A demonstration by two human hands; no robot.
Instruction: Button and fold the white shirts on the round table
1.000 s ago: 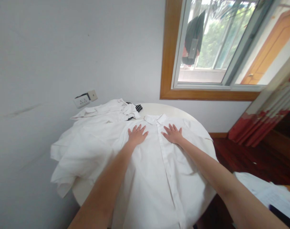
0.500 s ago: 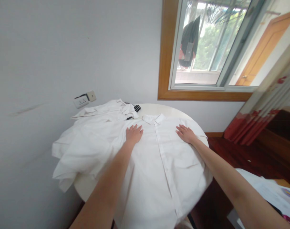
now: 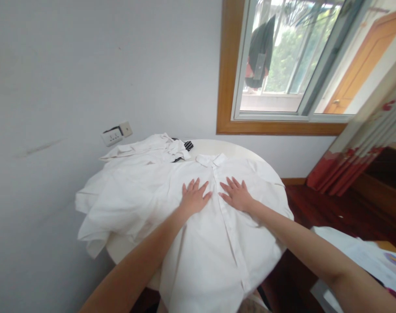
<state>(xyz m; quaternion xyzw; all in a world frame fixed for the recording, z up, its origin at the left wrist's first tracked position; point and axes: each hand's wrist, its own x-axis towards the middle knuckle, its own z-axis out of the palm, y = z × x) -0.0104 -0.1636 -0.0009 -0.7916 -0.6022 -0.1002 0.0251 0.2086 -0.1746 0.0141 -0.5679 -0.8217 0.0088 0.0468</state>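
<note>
A white button-front shirt (image 3: 214,243) lies spread face up on a round white table (image 3: 230,145), its collar toward the wall and its lower end hanging over the near edge. My left hand (image 3: 194,198) rests flat on the shirt's chest, left of the button placket, fingers spread. Just right of the placket, my right hand (image 3: 237,195) lies flat on the cloth, its fingers also apart. Neither hand grips anything. More white clothing (image 3: 126,187) is heaped on the table's left side, partly hanging over the edge.
A black-and-white striped cloth (image 3: 188,145) pokes out behind the heap. The wall carries a socket (image 3: 112,136). A wood-framed window (image 3: 282,128) is at back right, beside a red-and-cream curtain (image 3: 334,174). Papers (image 3: 370,261) lie at lower right.
Both hands have slid toward me over the shirt and inward to the placket, so they are closer together. The shirt stays spread in place. The camera view has shifted slightly.
</note>
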